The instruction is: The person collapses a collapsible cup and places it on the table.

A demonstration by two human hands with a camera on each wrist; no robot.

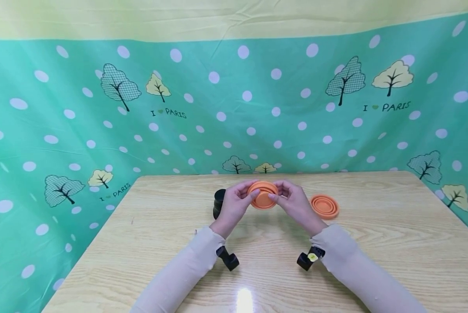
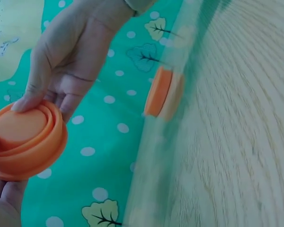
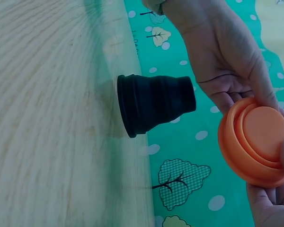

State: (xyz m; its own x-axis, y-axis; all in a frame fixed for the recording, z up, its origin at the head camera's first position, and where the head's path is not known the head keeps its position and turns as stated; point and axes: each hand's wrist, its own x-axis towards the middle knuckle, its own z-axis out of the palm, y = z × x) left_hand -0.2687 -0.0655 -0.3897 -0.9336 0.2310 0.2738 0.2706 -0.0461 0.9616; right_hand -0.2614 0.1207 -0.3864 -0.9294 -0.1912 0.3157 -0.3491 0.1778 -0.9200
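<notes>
L sleeve [image 1: 183,271] (lower ctr-left, head view) & R sleeve [image 1: 363,271] (lower rt): both long, plain, off-white w/ faint pinkish tint, a bit wrinkled. 1 small blk cam per wrist, L cam [image 1: 230,261] & R cam [image 1: 303,261]; R side has 1 yellow sticker [image 1: 312,257], mark too tiny to read.

Round orange ringed cup [image 1: 263,201], folded nearly flat; tilted up; flat central disc showing; lower centre of the head view.
</notes>
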